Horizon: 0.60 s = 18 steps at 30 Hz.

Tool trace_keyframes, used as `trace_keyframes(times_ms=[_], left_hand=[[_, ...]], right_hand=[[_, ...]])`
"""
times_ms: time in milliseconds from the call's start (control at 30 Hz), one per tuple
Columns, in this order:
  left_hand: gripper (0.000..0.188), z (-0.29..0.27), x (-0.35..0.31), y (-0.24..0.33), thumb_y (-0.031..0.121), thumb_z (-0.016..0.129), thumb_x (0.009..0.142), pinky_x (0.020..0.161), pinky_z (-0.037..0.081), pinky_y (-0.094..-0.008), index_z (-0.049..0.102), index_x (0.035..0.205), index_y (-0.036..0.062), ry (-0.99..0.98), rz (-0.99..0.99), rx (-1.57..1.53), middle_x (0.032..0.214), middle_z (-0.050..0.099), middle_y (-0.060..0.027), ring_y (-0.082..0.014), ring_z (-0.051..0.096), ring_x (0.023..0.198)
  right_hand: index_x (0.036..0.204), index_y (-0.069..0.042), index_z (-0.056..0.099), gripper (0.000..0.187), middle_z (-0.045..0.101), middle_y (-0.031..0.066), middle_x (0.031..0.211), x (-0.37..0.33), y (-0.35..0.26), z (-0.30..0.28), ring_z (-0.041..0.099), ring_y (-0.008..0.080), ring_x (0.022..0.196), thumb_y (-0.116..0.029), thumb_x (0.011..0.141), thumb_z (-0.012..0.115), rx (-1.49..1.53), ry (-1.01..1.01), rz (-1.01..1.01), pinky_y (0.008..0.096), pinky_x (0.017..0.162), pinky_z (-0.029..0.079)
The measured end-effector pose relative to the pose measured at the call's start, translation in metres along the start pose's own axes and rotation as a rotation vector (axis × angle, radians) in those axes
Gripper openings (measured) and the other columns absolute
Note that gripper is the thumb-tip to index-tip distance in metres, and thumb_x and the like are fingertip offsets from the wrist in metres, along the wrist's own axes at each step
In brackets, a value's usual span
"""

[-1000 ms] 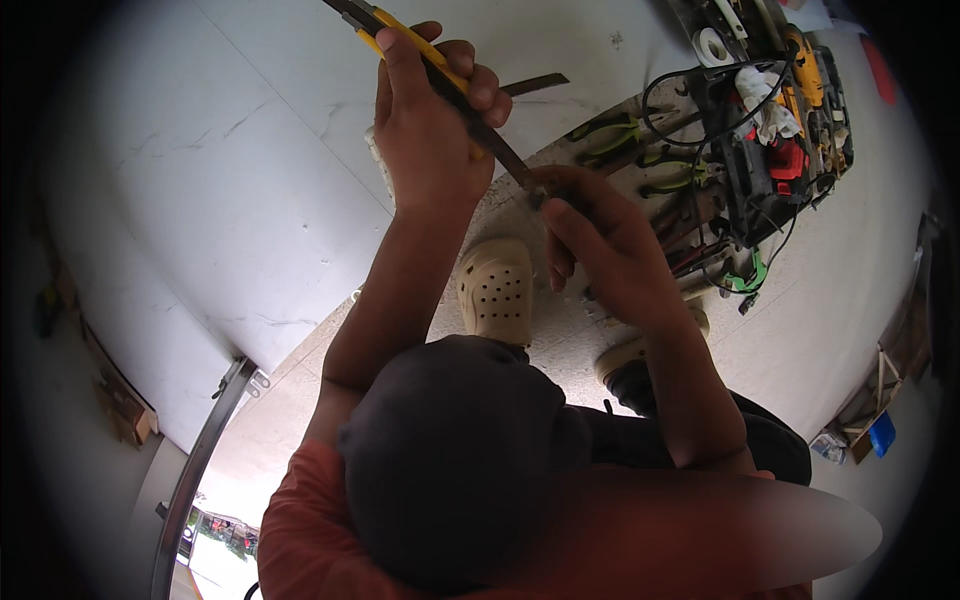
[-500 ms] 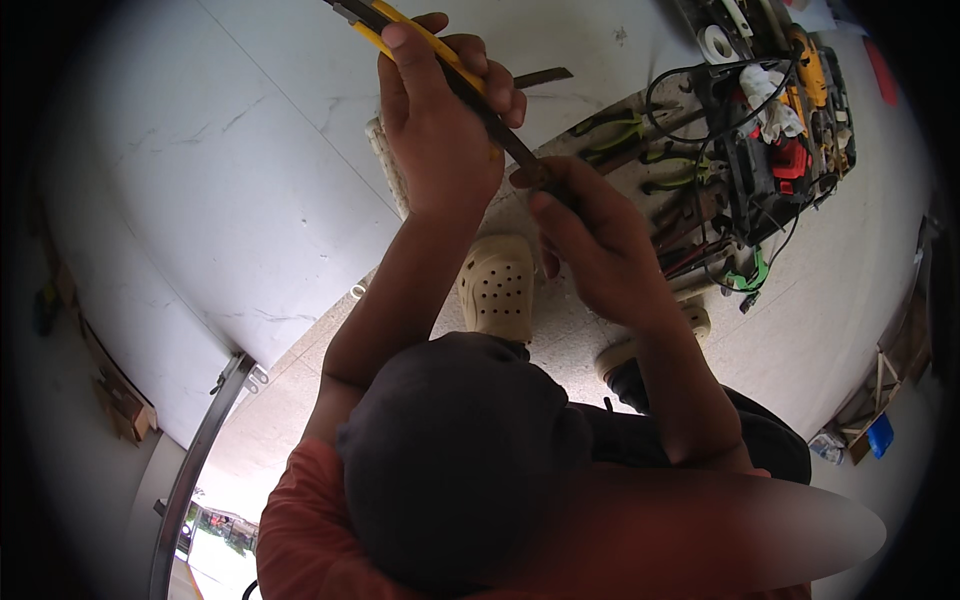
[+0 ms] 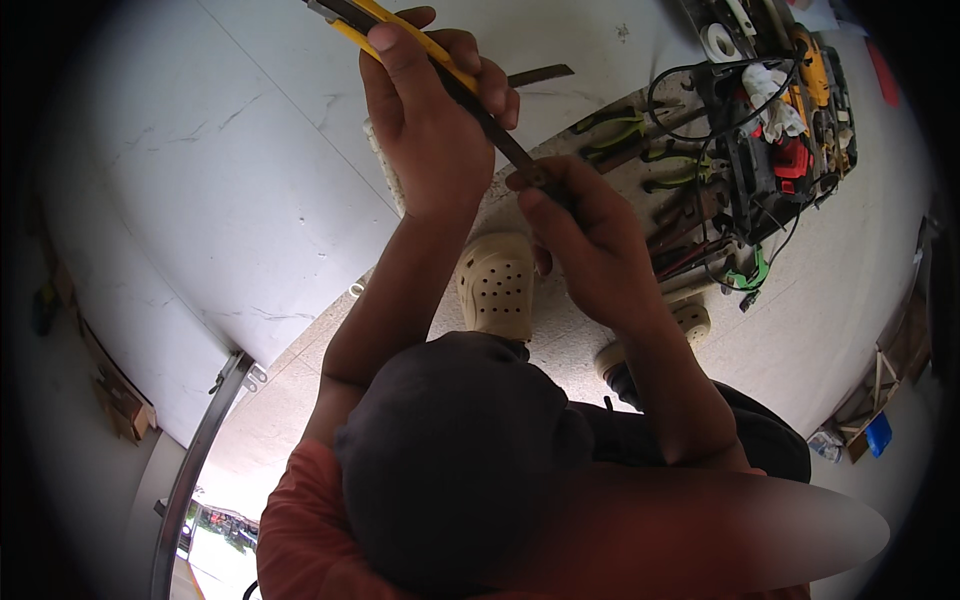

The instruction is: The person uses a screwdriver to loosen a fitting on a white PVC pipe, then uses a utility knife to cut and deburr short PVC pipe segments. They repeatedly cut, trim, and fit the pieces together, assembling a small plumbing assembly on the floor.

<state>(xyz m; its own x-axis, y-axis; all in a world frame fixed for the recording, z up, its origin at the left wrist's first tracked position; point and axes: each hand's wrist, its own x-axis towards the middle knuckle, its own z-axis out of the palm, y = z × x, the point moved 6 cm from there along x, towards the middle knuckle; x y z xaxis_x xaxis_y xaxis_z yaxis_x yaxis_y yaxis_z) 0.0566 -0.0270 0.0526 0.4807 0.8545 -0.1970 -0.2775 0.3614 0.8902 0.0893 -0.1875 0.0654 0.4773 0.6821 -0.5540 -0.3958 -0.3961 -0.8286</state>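
At the top of the head view, my left hand (image 3: 432,125) is closed around a yellow utility knife (image 3: 440,52), its blade end pointing to the upper left. A dark metal strip (image 3: 512,150) runs out of the knife's rear end toward the lower right. My right hand (image 3: 592,235) pinches the far end of that strip between thumb and fingers. Part of the knife is hidden behind my left fingers. Just beyond those fingers, a second, short dark strip (image 3: 543,75) shows against the white surface.
Several green-handled pliers (image 3: 675,165) and other hand tools lie right of my right hand. Beside them stands a filled black tool box (image 3: 735,200) with a loose black cable (image 3: 652,92). A large white marbled panel (image 3: 240,170) spreads to the left. My beige clog (image 3: 497,290) is below my hands.
Both hands have shifted slightly left together, carrying the yellow utility knife and its dark strip along. My grip on each end looks the same.
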Motion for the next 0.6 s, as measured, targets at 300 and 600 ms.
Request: trace_keyframes(times_ms=[300, 600], left_hand=[[0.058, 0.0, -0.001, 0.007, 0.059, 0.037, 0.107, 0.046, 0.044, -0.032, 0.045, 0.126, 0.0046, -0.082, 0.121, 0.083, 0.084, 0.056, -0.0086, -0.0151, 0.051, 0.053], [0.056, 0.0, 0.002, 0.012, 0.057, 0.032, 0.109, 0.044, 0.045, -0.0321, 0.044, 0.127, 0.0053, -0.21, 0.198, 0.049, 0.084, 0.057, -0.0093, -0.0158, 0.052, 0.051]], right_hand=[[0.122, -0.002, 0.065, 0.024, 0.059, -0.0017, 0.085, 0.002, 0.007, 0.003, 0.053, 0.0052, 0.07, -0.018, 0.104, 0.059, 0.277, -0.093, 0.102, 0.0246, 0.059, 0.046], [0.12, 0.0, 0.066, 0.025, 0.064, 0.0015, 0.093, 0.002, 0.008, 0.006, 0.053, 0.0057, 0.071, -0.018, 0.106, 0.055, 0.405, -0.149, 0.137, 0.0234, 0.065, 0.046]])
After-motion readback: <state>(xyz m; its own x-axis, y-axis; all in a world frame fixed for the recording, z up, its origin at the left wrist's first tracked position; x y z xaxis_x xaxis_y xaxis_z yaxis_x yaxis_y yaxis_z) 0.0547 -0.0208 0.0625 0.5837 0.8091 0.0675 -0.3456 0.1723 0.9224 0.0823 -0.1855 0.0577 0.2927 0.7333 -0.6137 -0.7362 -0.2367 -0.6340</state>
